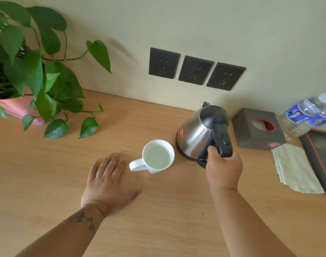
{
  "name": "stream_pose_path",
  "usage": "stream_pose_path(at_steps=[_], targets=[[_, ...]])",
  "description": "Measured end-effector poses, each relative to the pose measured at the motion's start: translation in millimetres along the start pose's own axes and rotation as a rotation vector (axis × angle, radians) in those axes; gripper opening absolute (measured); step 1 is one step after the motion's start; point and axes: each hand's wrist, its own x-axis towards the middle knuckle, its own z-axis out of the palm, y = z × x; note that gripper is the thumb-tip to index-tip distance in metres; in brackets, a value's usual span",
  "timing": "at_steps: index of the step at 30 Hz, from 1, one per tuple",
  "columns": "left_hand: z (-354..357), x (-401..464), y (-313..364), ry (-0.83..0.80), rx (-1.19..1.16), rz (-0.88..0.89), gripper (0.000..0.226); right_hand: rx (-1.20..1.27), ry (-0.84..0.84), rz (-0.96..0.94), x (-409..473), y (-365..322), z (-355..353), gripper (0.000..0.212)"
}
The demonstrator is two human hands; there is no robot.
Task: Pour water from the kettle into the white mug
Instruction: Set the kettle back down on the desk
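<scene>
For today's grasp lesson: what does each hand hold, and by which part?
Right hand holds the kettle by its black handle. Left hand lies flat on the table, holding nothing.

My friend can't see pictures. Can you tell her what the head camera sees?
A person's right hand grips the black handle of a steel kettle standing upright on a wooden table, right beside a white mug holding water. The left hand lies flat on the table near the mug's handle. A leafy potted plant sits far left.

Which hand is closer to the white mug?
Left. The left hand lies flat beside the white mug, near its handle; the right hand grips the kettle handle farther off.
</scene>
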Motion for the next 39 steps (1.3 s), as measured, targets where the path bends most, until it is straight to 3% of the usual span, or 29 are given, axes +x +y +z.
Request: stream_pose_path(at_steps=[14,20,23,27,33,39], targets=[[1,-1,0,0.008,0.005,0.003,0.109,-0.043,-0.067,-0.053,19,-5,7,0.029],[0,-4,0,0.016,-0.001,0.003,0.109,-0.101,-0.106,-0.068,37,-5,0,0.005],[0,-4,0,0.004,0.004,0.006,0.108,-0.203,-0.077,-0.082,57,-5,-5,0.018],[0,-4,0,0.011,-0.005,0.006,0.108,-0.338,-0.035,0.052,75,-2,-5,0.046],[2,-4,-1,0.016,0.001,0.010,0.108,-0.387,0.036,-0.076,80,10,-8,0.034],[2,-3,-1,0.007,0.014,0.012,0.108,-0.316,0.047,-0.071,90,11,-11,0.045]])
